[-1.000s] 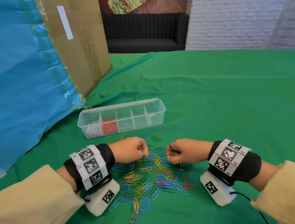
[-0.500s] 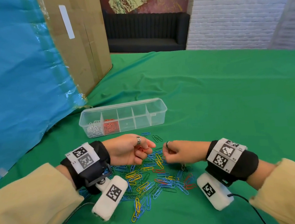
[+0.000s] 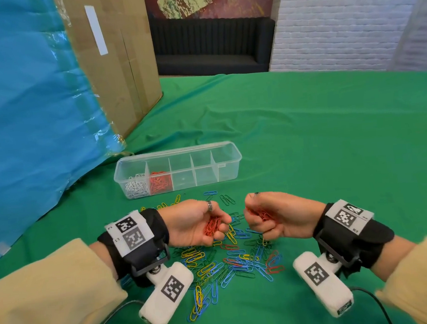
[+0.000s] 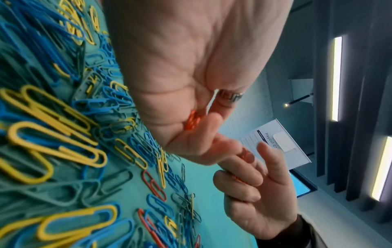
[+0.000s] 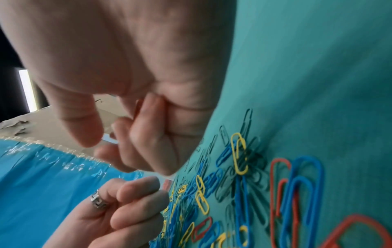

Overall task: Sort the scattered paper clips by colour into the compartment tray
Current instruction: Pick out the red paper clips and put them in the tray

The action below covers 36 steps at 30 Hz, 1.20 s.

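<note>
A heap of blue, yellow, green and red paper clips [image 3: 226, 261] lies on the green cloth in front of me. My left hand [image 3: 207, 227] is turned palm up above the heap, its fingers curled round a bunch of red clips [image 3: 212, 226]. My right hand [image 3: 261, 218] faces it a little to the right, its fingers also curled round red clips [image 3: 263, 213]. Behind the hands stands the clear compartment tray [image 3: 227, 145]; its leftmost cell holds white clips [image 3: 136, 188] and the one beside it red clips [image 3: 160, 182]. The other cells look empty.
A large cardboard box [image 3: 117, 54] with a blue plastic sheet [image 3: 21, 101] over it stands at the left, close behind the tray. Green cloth [image 3: 335, 151] covers the table to the right and far side. Loose clips [image 3: 226, 198] lie between the hands and the tray.
Both hands have lifted off the heap and turned their palms inward and up, so the red clips they hold now show. The head view has shifted slightly.
</note>
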### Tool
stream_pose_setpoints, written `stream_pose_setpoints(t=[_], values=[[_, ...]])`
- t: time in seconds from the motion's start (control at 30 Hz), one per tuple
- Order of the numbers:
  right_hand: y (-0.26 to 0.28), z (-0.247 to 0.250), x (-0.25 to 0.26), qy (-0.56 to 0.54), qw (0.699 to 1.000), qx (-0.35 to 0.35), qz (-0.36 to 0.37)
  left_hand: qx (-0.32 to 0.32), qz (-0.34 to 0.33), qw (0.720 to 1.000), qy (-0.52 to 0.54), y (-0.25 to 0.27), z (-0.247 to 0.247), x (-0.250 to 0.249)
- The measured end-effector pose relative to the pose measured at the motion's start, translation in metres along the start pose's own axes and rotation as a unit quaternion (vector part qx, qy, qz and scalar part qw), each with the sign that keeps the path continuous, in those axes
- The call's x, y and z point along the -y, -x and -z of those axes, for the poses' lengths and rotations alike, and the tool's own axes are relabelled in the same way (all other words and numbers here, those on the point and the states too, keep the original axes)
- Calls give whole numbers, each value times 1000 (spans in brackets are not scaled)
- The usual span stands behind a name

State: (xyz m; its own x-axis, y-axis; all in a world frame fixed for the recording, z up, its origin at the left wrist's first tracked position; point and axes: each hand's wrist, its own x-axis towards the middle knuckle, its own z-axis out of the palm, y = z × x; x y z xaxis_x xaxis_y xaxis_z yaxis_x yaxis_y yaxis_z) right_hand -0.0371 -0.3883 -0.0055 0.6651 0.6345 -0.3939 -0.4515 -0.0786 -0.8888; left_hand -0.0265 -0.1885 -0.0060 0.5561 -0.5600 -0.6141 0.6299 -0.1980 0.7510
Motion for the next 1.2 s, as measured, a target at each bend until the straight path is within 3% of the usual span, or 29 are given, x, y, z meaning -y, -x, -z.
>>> stream_pose_setpoints(t=[0.07,0.13,0.2,0.27,0.37,0.43,0.5,0.67,0.77,0.87,0.97,1.1,1.2], values=[[3,-1,0,94,995,-24,-9,-28,-19,996,-81,0,-6,1],[7,0,-2,189,981,-44,-18,-50,-50,974,-214,0,-11,2],[11,1,-4,296,953,-52,-36,-62,-78,916,-389,1,-15,3],[16,0,-3,385,921,-37,-51,-72,-89,834,-539,0,-16,3],[21,1,2,509,859,-14,-54,-91,-102,763,-632,1,-18,5],[23,3,3,577,815,-10,-49,-99,-119,736,-659,0,-19,6],[24,4,3,620,782,-16,-60,-105,-123,727,-667,-2,-18,7],[21,4,-1,661,746,-27,-76,-102,-97,744,-653,-3,-15,7],[22,5,-3,658,749,-24,-74,-92,-88,784,-608,-1,-11,4],[25,6,-2,609,790,-24,-64,-83,-87,866,-486,2,-5,2],[26,8,1,531,845,-25,-52,-59,-80,957,-273,7,-1,0],[24,8,-2,364,928,-55,-56,-31,-74,990,-115,8,-2,-3],[22,7,-3,247,966,-55,-47,-6,-48,999,-16,7,-1,-4]])
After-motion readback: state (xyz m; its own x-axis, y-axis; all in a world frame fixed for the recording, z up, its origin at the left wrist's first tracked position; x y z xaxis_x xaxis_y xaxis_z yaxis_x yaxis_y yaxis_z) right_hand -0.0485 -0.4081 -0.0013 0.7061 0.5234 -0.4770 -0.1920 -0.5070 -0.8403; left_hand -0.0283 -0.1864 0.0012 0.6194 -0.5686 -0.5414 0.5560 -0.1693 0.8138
